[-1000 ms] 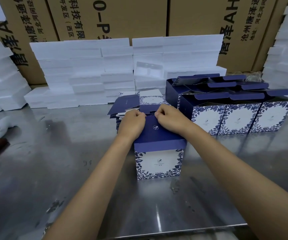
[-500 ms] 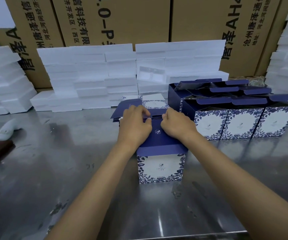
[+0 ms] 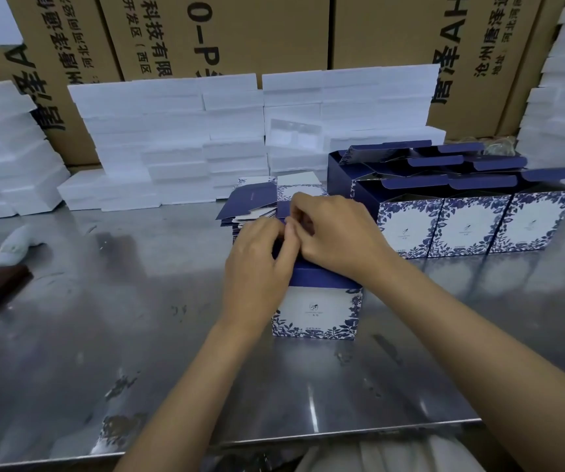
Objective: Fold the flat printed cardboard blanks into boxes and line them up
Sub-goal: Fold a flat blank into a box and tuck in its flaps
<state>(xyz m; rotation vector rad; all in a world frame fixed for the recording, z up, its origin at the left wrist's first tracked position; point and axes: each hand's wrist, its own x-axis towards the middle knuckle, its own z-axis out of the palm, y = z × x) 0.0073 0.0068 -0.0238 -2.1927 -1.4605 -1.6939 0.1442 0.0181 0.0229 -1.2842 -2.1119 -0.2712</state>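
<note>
At frame center, the left hand (image 3: 257,267) and right hand (image 3: 335,236) pinch the navy top flap of a floral box (image 3: 318,311) standing on the steel table (image 3: 138,335). Flat blanks (image 3: 250,202) lie stacked just behind. Folded boxes (image 3: 468,226) line up at right.

The box being folded (image 3: 316,310) stands upright near the middle of the desk. Its front face is white with a blue leaf border and a small logo; its top is dark blue and mostly covered. Just behind it lies a stack of flat blanks (image 3: 257,207), dark blue and white. To the right, the finished boxes (image 3: 471,223) stand touching in rows, with the same pattern and their dark blue lid flaps open.
</note>
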